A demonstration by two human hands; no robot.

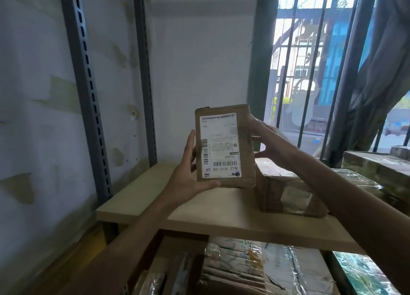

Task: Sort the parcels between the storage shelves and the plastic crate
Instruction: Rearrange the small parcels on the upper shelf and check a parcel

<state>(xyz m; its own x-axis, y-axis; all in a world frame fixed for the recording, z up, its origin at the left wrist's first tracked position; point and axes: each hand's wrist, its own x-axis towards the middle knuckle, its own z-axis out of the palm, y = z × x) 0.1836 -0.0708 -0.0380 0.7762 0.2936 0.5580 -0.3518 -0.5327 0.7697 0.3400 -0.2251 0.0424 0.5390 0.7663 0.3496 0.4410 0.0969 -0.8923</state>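
Note:
A small brown cardboard parcel (246, 144) with a white shipping label, printed upside down, stands upright just above the wooden shelf board (137, 197). My left hand (190, 175) grips its left edge and bottom corner. My right hand (266, 139) holds its right side from behind. Right beside it a taped brown parcel (286, 190) lies flat on the same shelf. No plastic crate is in view.
Grey slotted shelf uprights (88, 90) rise along the white wall at left. More taped parcels (377, 168) sit at the right on the shelf, and several wrapped parcels (255, 270) fill the level below. A barred window (310, 62) and a curtain (372, 73) are behind.

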